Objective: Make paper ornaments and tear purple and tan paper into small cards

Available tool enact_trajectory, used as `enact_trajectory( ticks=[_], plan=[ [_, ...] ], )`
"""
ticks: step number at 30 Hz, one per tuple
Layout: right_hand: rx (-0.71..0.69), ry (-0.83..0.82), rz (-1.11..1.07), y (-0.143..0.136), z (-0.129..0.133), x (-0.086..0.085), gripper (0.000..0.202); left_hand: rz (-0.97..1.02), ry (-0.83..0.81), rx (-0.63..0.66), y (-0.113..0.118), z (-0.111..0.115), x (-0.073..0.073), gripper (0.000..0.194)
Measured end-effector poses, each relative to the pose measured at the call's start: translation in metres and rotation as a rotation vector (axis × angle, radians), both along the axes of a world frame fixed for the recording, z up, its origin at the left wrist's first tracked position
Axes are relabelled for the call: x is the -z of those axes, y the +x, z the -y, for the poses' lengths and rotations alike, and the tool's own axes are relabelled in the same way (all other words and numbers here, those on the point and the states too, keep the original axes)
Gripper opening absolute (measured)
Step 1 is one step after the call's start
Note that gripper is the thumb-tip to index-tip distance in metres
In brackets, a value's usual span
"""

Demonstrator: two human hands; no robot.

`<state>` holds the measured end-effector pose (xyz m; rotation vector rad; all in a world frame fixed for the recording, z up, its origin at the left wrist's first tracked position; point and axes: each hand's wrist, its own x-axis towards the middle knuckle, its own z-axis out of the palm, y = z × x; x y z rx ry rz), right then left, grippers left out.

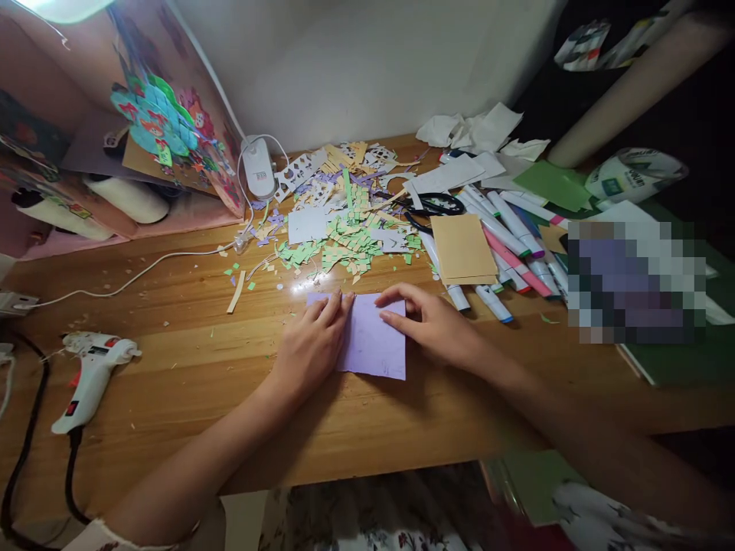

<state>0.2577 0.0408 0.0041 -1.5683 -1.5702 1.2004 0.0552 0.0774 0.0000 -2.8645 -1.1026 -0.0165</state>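
Note:
A square of purple paper (373,344) lies on the wooden desk in front of me. My left hand (313,337) rests on its left part, palm down, with the fingers close together pressing on the sheet. At the right edge, my right hand (428,321) has its thumb over the paper and its index finger curved near the top right corner, with a gap between them. Whether the right fingers under the edge touch the sheet is hard to see. Beyond the hands lies a pile of green, purple and tan paper scraps (350,222).
A white glue gun (95,375) with a black cord lies at the left. Tan paper squares (464,249), markers (517,264) and black scissors (436,203) are at the right rear. A white power strip (259,168) stands by the wall.

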Motion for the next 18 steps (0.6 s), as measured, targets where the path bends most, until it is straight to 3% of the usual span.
enact_trajectory(
  ticks=[3,8,13,18],
  plan=[
    [-0.041,-0.058,0.004,0.002,-0.002,-0.002,0.014,0.060,-0.063,-0.027,-0.001,0.002,-0.001,0.045],
    [0.018,0.006,0.144,-0.006,0.007,-0.010,0.012,0.064,-0.094,-0.050,-0.001,0.008,0.000,0.047],
    [0.055,-0.037,0.178,-0.012,0.019,-0.017,0.015,0.052,-0.091,-0.058,-0.001,0.009,0.004,0.047],
    [-0.065,-0.057,0.060,-0.008,0.017,-0.019,0.017,0.112,-0.154,-0.100,-0.002,0.007,0.004,0.046]
  ],
)
